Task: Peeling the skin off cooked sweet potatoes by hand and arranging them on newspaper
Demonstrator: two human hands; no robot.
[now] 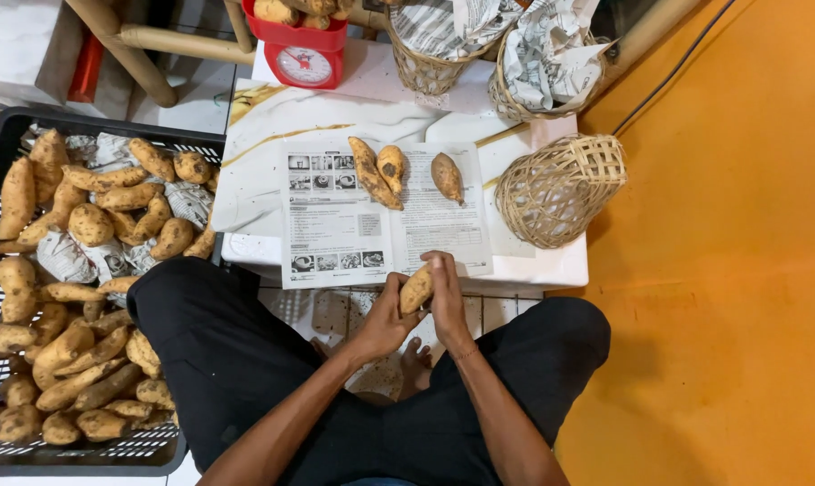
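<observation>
**Head view: both hands on one sweet potato, three already on the paper**

Head camera looks straight down, and right at the middle of the frame, low centre, both hands meet on a single sweet potato [415,289]. The left hand [387,315] cups it from below and from the left, fingers curled around its lower end. The right hand [447,297] closes over it from the right, fingers wrapped along its upper side. Both grips are closed on it, neither hand spread open. It sits just off the near edge of the printed paper sheet [335,211], above the person's lap.

How far along? Judging by the layout, early days. Three sweet potatoes [391,171] lie on the sheet at upper centre, two touching each other and one just to their right, apart. Over at the left of the frame the black crate [11,126] is heaped with dozens more, some resting on crumpled newspaper. So a few look handled and a big pile remains.

Now the held one: its long axis runs on a diagonal, the upper end pointing toward the upper right of the frame, toward the sheet, the lower end toward the lower left into the left palm. It is tilted rather than flat or upright.

Around it: a woven basket [560,189] lies on its side at right of the white tabletop [551,261], two paper-lined baskets [479,45] stand at the top, and a red scale [304,54] sits at upper centre-left.
</observation>
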